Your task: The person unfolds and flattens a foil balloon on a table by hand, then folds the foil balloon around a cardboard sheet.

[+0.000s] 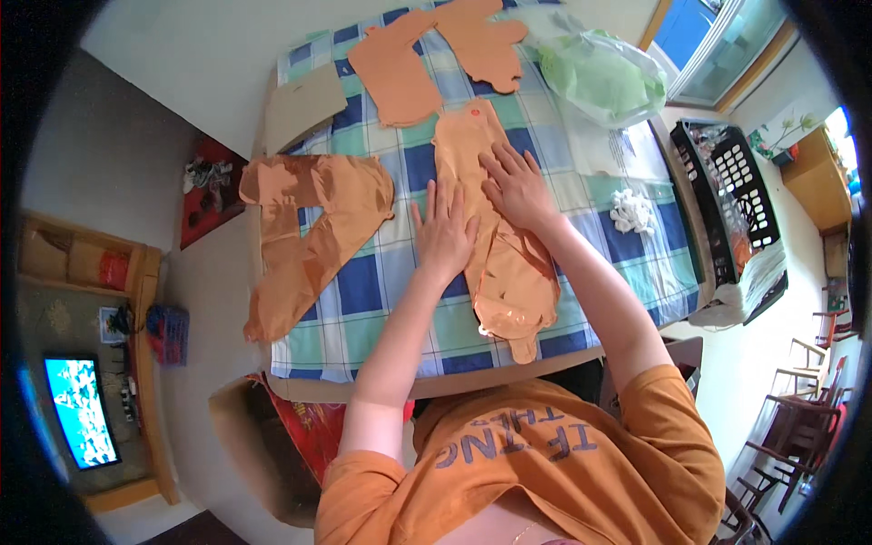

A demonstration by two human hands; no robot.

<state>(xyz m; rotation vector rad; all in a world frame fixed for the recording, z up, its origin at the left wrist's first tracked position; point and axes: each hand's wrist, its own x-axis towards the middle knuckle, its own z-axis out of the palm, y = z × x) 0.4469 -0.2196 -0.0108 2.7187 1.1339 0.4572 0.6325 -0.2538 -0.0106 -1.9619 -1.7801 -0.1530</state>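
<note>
A long orange fabric piece [504, 272] lies lengthwise on the blue, green and white checked tablecloth [363, 282]. My left hand [443, 232] rests flat, fingers spread, on its left edge near the middle. My right hand [516, 186] presses flat on its upper part, fingers apart. Neither hand grips anything. A larger folded orange fabric piece [309, 227] lies at the table's left side and hangs over the edge. Two flat orange cut shapes, one on the left [395, 68] and one on the right [486, 41], lie at the far end.
A brown cardboard sheet [304, 104] sits at the far left corner. A green plastic bag [599, 77] and a white stuffing clump [631, 211] lie on the right. A black crate [731, 195] stands beside the table. A lit screen [80, 409] glows low on the left.
</note>
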